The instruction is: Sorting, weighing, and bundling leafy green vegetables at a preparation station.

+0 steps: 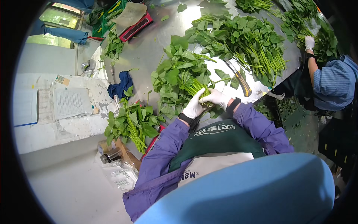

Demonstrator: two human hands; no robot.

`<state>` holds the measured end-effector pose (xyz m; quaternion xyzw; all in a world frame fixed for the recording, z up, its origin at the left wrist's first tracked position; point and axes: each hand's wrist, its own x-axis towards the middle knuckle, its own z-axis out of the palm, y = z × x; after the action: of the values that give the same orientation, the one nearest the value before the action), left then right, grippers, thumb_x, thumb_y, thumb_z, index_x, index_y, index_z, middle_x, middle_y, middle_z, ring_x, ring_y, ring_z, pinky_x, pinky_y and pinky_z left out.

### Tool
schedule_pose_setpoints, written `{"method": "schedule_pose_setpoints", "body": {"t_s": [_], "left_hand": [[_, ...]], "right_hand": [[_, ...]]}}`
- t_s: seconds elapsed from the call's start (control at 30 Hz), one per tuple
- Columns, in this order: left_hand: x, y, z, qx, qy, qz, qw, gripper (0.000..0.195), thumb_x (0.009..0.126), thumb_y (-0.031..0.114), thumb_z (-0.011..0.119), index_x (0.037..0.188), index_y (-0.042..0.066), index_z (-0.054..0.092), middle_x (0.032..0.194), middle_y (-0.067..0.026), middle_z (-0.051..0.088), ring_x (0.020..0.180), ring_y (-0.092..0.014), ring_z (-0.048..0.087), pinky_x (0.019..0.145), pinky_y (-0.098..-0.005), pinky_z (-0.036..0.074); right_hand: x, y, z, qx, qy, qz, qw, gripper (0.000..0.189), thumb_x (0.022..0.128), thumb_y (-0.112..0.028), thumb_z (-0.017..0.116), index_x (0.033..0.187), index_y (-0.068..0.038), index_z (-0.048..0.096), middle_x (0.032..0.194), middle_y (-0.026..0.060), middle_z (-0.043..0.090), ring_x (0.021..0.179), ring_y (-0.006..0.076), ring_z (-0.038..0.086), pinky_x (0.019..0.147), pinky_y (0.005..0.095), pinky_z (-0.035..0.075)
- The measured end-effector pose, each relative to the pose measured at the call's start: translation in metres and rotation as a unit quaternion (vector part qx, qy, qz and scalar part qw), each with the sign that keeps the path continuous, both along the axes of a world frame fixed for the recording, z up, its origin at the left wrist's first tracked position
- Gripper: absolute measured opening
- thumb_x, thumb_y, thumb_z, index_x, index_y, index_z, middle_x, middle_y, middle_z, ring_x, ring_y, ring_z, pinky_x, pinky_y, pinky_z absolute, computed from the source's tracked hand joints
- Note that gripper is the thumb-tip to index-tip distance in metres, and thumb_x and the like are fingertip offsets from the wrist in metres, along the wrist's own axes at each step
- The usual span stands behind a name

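My left hand (194, 106) and my right hand (218, 98), both in white gloves, close around the stem ends of a bunch of leafy green vegetable stems (195, 87). The bunch's leaves spread away from me over a leafy pile (174, 75) on the metal table (145, 53). Beyond my right hand lies a utility knife with a yellow and black handle (243, 83), its blade towards a larger heap of leafy stems (257, 47). To the left, another bunch (135, 120) rests on a red device (153, 141), mostly hidden beneath it.
A dark blue cloth (121, 84) lies at the table's left edge. A red scale (137, 26) and green crates (99, 25) stand at the far left. A steel-capped bottle (111, 155) is at lower left. At right, a co-worker's gloved hand (309, 42) touches more greens.
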<state>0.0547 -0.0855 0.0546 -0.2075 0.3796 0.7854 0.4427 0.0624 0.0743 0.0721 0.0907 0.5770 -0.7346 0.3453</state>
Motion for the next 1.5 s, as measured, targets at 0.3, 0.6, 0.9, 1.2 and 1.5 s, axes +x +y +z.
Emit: {"method": "schedule_pose_setpoints", "body": {"t_s": [0.3, 0.6, 0.9, 1.2, 1.5], "left_hand": [[0.015, -0.033, 0.133, -0.464, 0.612, -0.273, 0.579, 0.086, 0.068, 0.025, 0.077, 0.139, 0.003, 0.034, 0.139, -0.0187, 0.039, 0.132, -0.033, 0.033, 0.110, -0.0429, 0.026], [-0.069, -0.002, 0.076, -0.429, 0.767, -0.347, 0.329, 0.084, 0.065, 0.015, 0.071, 0.140, 0.015, 0.034, 0.144, -0.0058, 0.038, 0.135, -0.022, 0.032, 0.109, -0.0543, 0.019], [-0.090, -0.005, 0.051, -0.390, 0.785, -0.231, 0.423, 0.045, 0.061, 0.021, 0.078, 0.101, 0.013, 0.059, 0.097, -0.0020, 0.064, 0.097, -0.019, 0.061, 0.108, -0.0480, 0.025], [-0.097, -0.032, 0.078, -0.404, 0.765, -0.139, 0.482, 0.044, 0.063, 0.015, 0.075, 0.104, 0.013, 0.056, 0.098, -0.0018, 0.064, 0.098, -0.020, 0.061, 0.109, -0.0504, 0.021], [-0.085, -0.050, 0.127, -0.431, 0.776, 0.006, 0.461, 0.048, 0.065, 0.006, 0.077, 0.107, 0.009, 0.054, 0.101, -0.0031, 0.062, 0.098, -0.018, 0.059, 0.112, -0.0482, 0.019]], "right_hand": [[-0.018, 0.018, -0.002, -0.037, -0.035, 0.014, 0.999, 0.027, 0.071, -0.019, 0.072, 0.089, -0.001, 0.065, 0.077, 0.0046, 0.064, 0.063, 0.0123, 0.058, 0.056, 0.0259, 0.046], [-0.036, 0.031, 0.044, 0.002, -0.069, 0.115, 0.991, 0.026, 0.069, -0.022, 0.074, 0.083, -0.001, 0.067, 0.070, 0.0028, 0.062, 0.055, 0.0110, 0.054, 0.049, 0.0246, 0.042], [-0.108, 0.064, 0.020, 0.217, 0.069, 0.093, 0.969, 0.074, 0.082, -0.066, 0.050, 0.095, 0.005, 0.064, 0.084, 0.0214, 0.067, 0.077, 0.0285, 0.067, 0.078, 0.0404, 0.051], [-0.135, 0.036, -0.036, 0.470, 0.286, -0.037, 0.834, 0.028, 0.082, -0.034, 0.059, 0.093, -0.010, 0.068, 0.089, 0.0152, 0.067, 0.083, 0.0344, 0.063, 0.075, 0.0419, 0.050], [-0.112, 0.066, 0.077, 0.208, 0.455, -0.264, 0.825, 0.024, 0.084, -0.016, 0.065, 0.106, -0.006, 0.068, 0.100, 0.0110, 0.068, 0.087, 0.0231, 0.064, 0.080, 0.0289, 0.049]]}}
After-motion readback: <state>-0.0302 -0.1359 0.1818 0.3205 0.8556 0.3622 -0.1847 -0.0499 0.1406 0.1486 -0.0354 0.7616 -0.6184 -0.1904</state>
